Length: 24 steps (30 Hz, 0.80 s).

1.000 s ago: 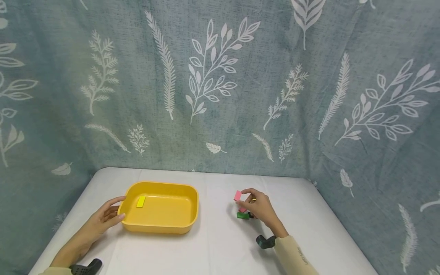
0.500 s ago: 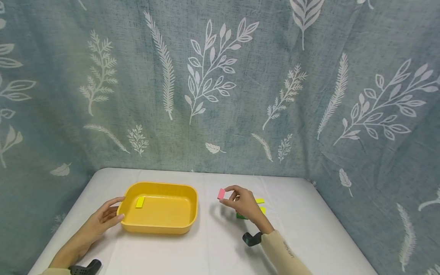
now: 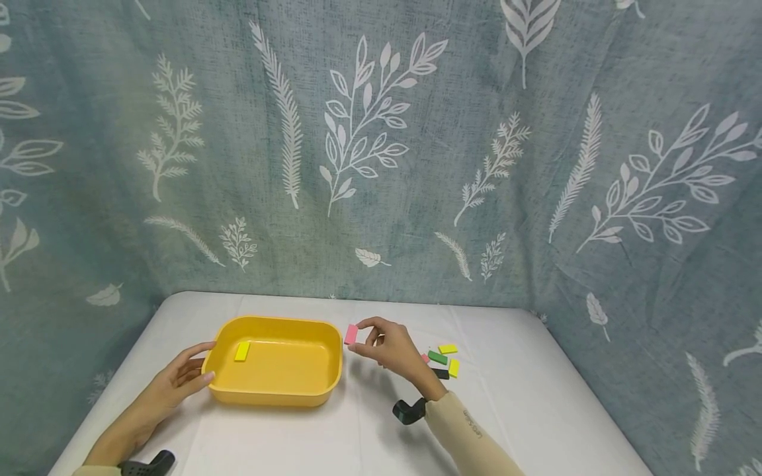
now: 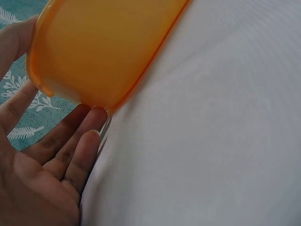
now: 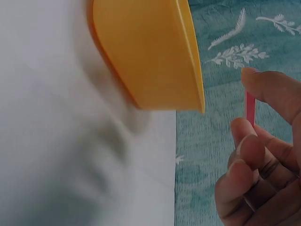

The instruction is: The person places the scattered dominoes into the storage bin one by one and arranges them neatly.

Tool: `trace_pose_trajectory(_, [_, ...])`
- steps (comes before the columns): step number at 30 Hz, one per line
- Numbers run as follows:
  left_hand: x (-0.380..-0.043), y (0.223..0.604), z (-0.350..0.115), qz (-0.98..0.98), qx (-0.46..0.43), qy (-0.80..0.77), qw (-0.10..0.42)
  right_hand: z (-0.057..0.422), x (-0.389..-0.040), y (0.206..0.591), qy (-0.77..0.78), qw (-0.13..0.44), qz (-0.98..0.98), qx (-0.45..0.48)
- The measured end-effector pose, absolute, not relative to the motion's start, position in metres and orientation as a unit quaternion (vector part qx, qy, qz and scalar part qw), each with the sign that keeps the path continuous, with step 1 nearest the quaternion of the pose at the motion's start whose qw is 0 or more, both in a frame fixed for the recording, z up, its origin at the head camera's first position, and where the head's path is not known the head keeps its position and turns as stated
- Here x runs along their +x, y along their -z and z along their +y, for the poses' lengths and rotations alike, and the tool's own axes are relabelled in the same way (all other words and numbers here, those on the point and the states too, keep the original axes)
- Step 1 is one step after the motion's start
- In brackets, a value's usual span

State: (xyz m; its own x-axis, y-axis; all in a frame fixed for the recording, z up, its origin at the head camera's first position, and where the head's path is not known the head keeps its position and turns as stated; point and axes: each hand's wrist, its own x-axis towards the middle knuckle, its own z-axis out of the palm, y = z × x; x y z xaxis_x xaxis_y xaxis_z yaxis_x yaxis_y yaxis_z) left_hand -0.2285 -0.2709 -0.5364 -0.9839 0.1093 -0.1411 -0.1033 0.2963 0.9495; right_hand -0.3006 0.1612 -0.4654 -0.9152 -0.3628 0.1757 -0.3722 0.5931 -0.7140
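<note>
Head view: I see the right hand pinching a pink block just beside the yellow tray, left hand touching it, fingers kinda wide.

Touches one end of a yellow-orange tray with fingertips of the left hand. Seen against white cloth at right and leaf-printed teal fabric at left.

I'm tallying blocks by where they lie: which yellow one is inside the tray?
The yellow block lying near the left end of the yellow tray. The other two visible yellow blocks lie on the white table, right of the tray.
</note>
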Motion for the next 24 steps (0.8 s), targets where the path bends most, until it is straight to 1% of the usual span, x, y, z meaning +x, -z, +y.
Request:
trace_pose_trajectory(13, [-0.229, 0.535, -0.271, 0.798, 0.006, -0.596, 0.086, 0.117, -0.3, 0.456, -0.404, 0.004, -0.881, 0.246])
trace_pose_trajectory(24, [-0.229, 0.536, -0.271, 0.794, 0.008, -0.601, 0.088, 0.078, -0.3, 0.459, -0.392, 0.002, -0.88, 0.267])
